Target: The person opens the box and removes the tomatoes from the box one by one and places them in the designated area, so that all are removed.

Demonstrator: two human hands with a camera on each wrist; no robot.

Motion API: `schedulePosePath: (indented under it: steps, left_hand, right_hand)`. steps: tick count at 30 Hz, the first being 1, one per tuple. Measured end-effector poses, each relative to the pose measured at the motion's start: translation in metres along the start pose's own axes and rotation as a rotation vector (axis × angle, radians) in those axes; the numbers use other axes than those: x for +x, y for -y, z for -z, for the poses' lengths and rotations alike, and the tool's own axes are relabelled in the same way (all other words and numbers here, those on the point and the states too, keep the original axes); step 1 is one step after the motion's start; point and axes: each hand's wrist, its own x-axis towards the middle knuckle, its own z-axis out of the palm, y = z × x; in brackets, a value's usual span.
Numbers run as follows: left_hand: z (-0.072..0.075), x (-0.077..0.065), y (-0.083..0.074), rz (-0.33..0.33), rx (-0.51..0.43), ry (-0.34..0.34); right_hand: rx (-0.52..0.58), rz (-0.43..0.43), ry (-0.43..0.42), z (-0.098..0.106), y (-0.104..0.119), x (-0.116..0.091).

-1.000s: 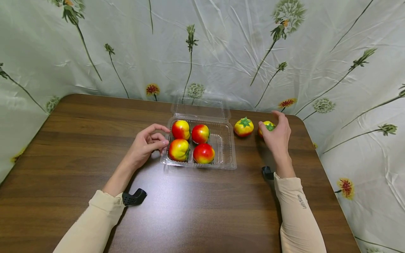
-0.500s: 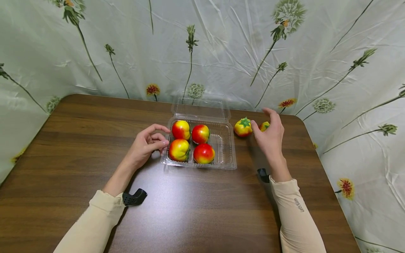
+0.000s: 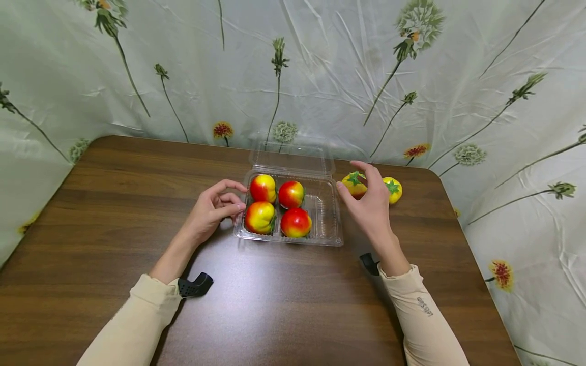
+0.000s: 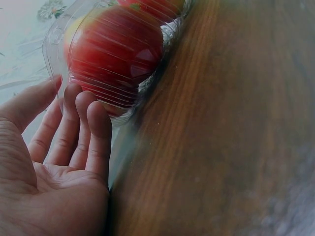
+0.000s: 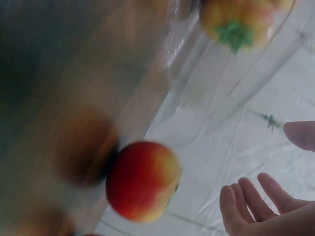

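A clear plastic clamshell box (image 3: 327, 216) stands open on the table with several glossy red-and-yellow fruits in it, such as this fruit (image 3: 260, 217) at front left. Its right-hand column holds no fruit. My left hand (image 3: 208, 211) pinches the box's left rim, thumb on top and fingers against the side; the left wrist view shows the fingertips (image 4: 100, 118) there. To the right of the box my right hand (image 3: 368, 203) hovers with thumb and fingers spread. It partly covers a yellow-red fruit with a green star-shaped top (image 3: 353, 184). Nothing is in its grasp.
A similar fruit (image 3: 392, 189) sits just right of my right hand. The transparent lid (image 3: 293, 156) leans back toward a flower-printed cloth (image 3: 183, 76) behind the table. Brown wood tabletop (image 3: 293, 315) extends toward me.
My right hand has moved left, from over the farther-right fruit to the fruit nearer the box, uncovering the former. My left hand and the box have stayed in place.
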Motion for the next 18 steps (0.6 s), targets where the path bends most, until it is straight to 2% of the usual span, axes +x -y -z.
schedulePosePath:
  steps: [5, 18]
  left_hand:
    - [0.001, 0.0, 0.0, 0.0, 0.002, -0.002]
    - [0.0, 0.0, 0.0, 0.004, 0.001, -0.002]
  right_hand:
    - [-0.01, 0.009, 0.063, -0.008, 0.011, -0.006]
    - [0.084, -0.007, 0.18, -0.02, 0.02, -0.016]
